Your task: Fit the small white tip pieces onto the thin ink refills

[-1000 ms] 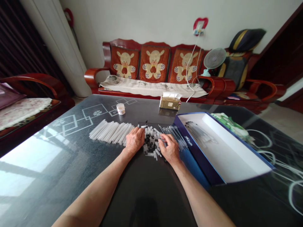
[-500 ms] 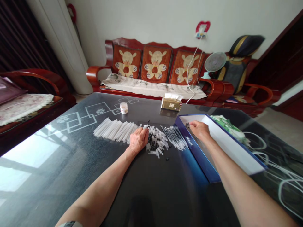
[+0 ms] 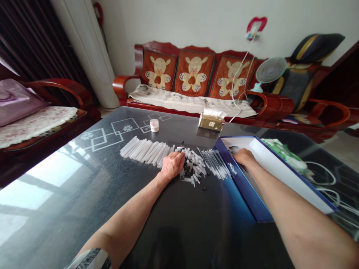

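My left hand (image 3: 173, 164) rests knuckles up on the dark glass table (image 3: 84, 194), fingers curled at the edge of a pile of small white and black pen parts (image 3: 193, 169). To its left lies a row of white plastic tubes (image 3: 146, 151). A bunch of thin clear pen refills (image 3: 214, 161) lies right of the pile. My right hand (image 3: 243, 156) reaches inside the blue box with a white lining (image 3: 277, 168), over a few assembled pens (image 3: 233, 148) at its far end. Its fingers are curled and mostly hidden.
A small white jar (image 3: 154, 124) and a tissue pack (image 3: 212, 120) stand farther back on the table. A green and white bag (image 3: 283, 153) lies behind the box. A red wooden sofa (image 3: 193, 78), a small fan (image 3: 269, 71) and an armchair (image 3: 42, 112) surround the table.
My right hand left the pile of parts and moved right into the blue box. My left hand stayed by the pile. The view has shifted a little to the left.
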`<state>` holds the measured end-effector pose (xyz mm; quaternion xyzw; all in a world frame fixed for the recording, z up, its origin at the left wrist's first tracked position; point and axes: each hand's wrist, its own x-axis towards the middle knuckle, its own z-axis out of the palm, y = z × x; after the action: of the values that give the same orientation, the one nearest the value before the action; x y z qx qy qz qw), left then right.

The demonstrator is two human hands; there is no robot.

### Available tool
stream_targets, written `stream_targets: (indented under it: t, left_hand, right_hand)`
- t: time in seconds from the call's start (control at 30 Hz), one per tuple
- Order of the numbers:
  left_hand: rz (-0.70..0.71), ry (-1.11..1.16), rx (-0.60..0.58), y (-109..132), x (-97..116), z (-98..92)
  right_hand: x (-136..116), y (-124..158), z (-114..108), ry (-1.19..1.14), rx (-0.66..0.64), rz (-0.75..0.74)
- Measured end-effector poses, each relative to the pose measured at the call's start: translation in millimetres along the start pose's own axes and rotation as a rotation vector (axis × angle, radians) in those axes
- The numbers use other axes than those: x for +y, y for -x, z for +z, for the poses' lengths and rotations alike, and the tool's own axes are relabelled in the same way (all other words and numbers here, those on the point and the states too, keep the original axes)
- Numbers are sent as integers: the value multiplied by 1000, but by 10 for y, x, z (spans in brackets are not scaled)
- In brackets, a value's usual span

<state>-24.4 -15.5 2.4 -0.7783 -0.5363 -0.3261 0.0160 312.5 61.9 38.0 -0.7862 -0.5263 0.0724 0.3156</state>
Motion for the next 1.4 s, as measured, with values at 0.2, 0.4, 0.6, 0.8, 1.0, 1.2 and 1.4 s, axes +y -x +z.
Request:
stream_targets:
  t: [0.2,0.4,0.6,0.8,1.0,1.2,1.4]
  left_hand:
    - [-3,14,-22,6,3,-16]
    - [98,85,-4,-4,103,-65]
    - [277,215,-175,-96,309,-134]
    - [208,118,-290,-107,345,-196]
    - [177,-55,-150,-53,361,-108]
    - [178,-84,9,-11,369,53]
    - [221,-98,34,15,319,84]
  right_hand:
    - [-312,74,-578,310,14,-25]
    - [-719,711,-561,-499,90,-150]
    - [-958,1347,215,-928,-232,-92]
    - [-903,1556,426,-983,-309,-4]
    - [-755,1535,359,-866,-393,-7]
    - [-721,1537,441,-793,-328,-71]
    - [-707,1518,471,-775,-359,-103]
